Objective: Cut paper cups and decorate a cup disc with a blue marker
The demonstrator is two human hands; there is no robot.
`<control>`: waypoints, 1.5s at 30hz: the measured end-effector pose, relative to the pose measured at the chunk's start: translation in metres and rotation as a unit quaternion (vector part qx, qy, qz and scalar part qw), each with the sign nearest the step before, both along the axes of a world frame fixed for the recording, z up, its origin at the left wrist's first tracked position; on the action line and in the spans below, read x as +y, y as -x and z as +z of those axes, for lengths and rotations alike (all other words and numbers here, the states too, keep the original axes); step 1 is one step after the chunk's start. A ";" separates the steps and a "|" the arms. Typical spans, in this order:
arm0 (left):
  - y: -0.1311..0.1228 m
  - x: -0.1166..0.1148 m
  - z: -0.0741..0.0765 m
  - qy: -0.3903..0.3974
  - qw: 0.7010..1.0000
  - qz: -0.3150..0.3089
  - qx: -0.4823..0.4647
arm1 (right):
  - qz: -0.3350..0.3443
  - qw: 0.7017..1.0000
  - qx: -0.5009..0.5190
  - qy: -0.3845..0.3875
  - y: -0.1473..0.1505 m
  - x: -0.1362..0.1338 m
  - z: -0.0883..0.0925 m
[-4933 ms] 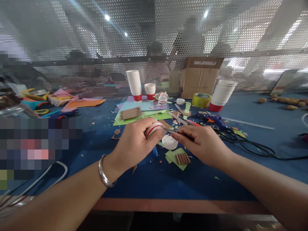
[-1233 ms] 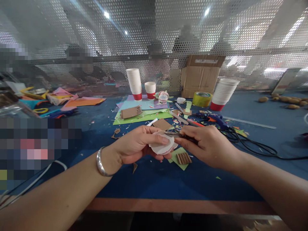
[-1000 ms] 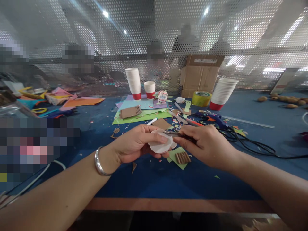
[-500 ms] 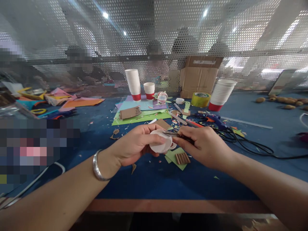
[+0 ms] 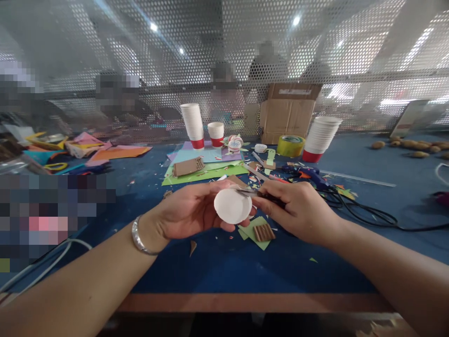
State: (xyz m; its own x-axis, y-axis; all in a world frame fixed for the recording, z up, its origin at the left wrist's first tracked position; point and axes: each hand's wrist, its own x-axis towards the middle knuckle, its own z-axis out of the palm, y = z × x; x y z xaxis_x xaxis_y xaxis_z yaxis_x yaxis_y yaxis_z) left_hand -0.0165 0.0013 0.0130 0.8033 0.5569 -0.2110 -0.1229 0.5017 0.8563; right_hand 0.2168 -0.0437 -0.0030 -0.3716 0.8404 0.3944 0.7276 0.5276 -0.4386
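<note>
Hands, two, bare, raised just above the blue tabletop [image 5: 224,271] near its front edge. Left hand [image 5: 189,213], silver bangle [image 5: 139,234] at the wrist: fingers closed about the left side of a white disc [image 5: 232,206], round, held upright with its flat face toward the camera. Right hand [image 5: 298,210]: clenched on the dark handle of a cutting tool [image 5: 250,192], thin metal blade; whether scissors or knife cannot be told. Key relation: the disc sits between the two hands, gripped by the left only; the tool's long axis runs roughly level from right to left, and its tip meets the disc at the upper right rim, the right hand's fingers just beside that edge. Directly beneath, on the tabletop: green paper scrap [image 5: 249,228] bearing a small piece of ribbed cardboard [image 5: 264,232]. Farther back: green sheet [image 5: 203,174] with a larger ribbed cardboard piece [image 5: 188,166] on it; upright stack of white cups [image 5: 192,124] with red bases; single cup [image 5: 215,133] beside it; leaning cup stack [image 5: 321,138]; tape roll [image 5: 290,145]; open cardboard box [image 5: 287,114]. Right of the hands: glue gun [image 5: 312,174], black cable [image 5: 368,213]. Paper offcuts scattered throughout. Perforated screen [image 5: 105,70] closes the far side, other people dimly behind it.
</note>
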 end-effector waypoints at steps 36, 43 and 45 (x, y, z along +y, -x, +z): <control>-0.002 0.000 -0.010 -0.544 0.806 0.192 0.130 | 0.024 0.997 0.018 0.071 0.002 -0.002 0.005; -0.001 0.000 -0.010 -0.542 0.808 0.188 0.134 | 0.018 0.998 0.005 0.058 0.001 0.000 0.005; -0.001 0.000 -0.009 -0.543 0.806 0.192 0.139 | 0.019 0.999 0.001 0.050 0.000 0.001 0.004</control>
